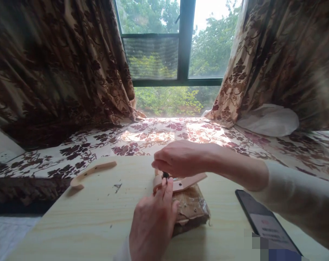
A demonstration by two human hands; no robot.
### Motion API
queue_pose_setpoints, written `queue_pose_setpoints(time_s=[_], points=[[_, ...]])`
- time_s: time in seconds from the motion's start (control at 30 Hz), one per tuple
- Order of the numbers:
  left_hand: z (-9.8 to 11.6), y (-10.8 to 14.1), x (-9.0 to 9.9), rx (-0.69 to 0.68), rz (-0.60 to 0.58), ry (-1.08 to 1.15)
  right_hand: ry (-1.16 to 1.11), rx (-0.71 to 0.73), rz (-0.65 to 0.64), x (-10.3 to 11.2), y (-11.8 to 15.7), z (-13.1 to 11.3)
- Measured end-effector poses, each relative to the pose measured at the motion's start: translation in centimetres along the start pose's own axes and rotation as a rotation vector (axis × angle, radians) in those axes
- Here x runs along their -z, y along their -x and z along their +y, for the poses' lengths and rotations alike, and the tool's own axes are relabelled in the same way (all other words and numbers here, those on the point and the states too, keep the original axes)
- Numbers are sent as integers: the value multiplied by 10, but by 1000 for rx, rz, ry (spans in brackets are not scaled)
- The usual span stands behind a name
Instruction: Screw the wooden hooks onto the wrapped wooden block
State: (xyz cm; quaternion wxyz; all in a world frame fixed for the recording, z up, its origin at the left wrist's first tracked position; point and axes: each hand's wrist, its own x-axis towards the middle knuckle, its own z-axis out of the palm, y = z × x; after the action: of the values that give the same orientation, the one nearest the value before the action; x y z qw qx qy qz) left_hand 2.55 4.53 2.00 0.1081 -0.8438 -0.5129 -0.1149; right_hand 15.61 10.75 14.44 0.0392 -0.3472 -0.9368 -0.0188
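A pale tan strip [193, 181] with a curled end and a dark hole lies across a worn, brown-wrapped block [190, 206]. My left hand [153, 217] presses its fingertips on the strip's curled end, holding it against the block, thumb beside the block. Directly above, my right hand [178, 157] is closed in a fist, palm side hidden. A small dark piece [166, 175] shows between the fist and my left fingertips; its kind is unclear. A similar curved tan strip [95, 171] with dark holes rests on the table's left side.
On the pale wooden table [80, 224], several small dark bits [117, 186] lie left of the block. A phone [267, 221] with a lit screen lies under my right forearm. Beyond are a floral-covered ledge [142, 136], a whitish bag [270, 119], curtains and a window.
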Motion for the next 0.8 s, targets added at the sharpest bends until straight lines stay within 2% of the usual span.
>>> queue_pose_setpoints(time_s=[0.1, 0.2, 0.33, 0.43, 0.5, 0.63, 0.8], points=[[-2, -1, -1, -27, 0, -36, -89, -36, 67, 7, 18, 8], [-6, 0, 0, -72, 5, -64, -84, -154, 150, 5, 64, 20], [-11, 0, -2, -100, 25, -71, -138, -345, 202, -25, 154, 22], [-16, -1, -7, -107, 66, -119, -223, -463, 180, -55, 217, 6], [-19, -2, -11, -130, 107, -134, -214, -503, 185, -73, 248, -8], [-24, -3, -13, -175, 130, -145, -186, -602, 141, -96, 278, -26], [-27, -3, -16, -165, 137, -164, -247, -620, 130, -108, 280, -25]])
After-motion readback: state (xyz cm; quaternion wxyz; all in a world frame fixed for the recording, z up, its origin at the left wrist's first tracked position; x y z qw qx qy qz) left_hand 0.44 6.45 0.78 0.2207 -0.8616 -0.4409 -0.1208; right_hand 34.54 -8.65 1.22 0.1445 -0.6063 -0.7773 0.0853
